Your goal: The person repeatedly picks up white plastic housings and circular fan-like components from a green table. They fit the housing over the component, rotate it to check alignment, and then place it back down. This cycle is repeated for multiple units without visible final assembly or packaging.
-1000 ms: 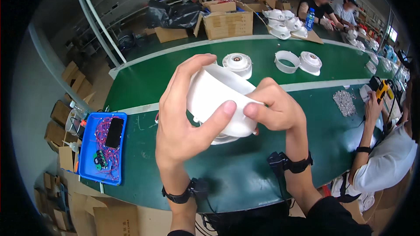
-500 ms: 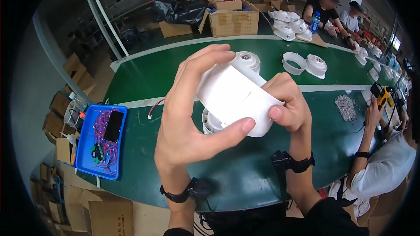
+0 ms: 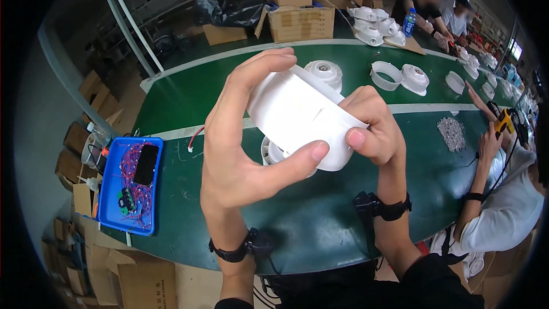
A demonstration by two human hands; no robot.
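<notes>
Both my hands hold a smooth white curved plastic ring-shaped shell (image 3: 300,117) above the green bench. My left hand (image 3: 229,163) spans its left side, fingers over the top edge and thumb along the lower edge. My right hand (image 3: 378,131) pinches its right end between the thumb and bent fingers. A thin line or slit shows on the shell's face. Partly hidden beneath it, a round white plastic part (image 3: 271,151) lies on the bench. Just beyond stands a white housing (image 3: 325,73) with a metal centre. A red wire with a small white connector (image 3: 191,149) lies left of my left hand.
At left, a blue tray (image 3: 106,194) holds red wires, a black phone-like slab and a green board. Farther right lie a white ring (image 3: 374,78), a white housing (image 3: 416,80) and a pile of small metal pieces (image 3: 452,134). A co-worker's hand grips a yellow-black tool (image 3: 504,121).
My hands and the white shell have shifted slightly left and up in the picture. At right, a co-worker's arm now stretches across the bench towards a white ring.
</notes>
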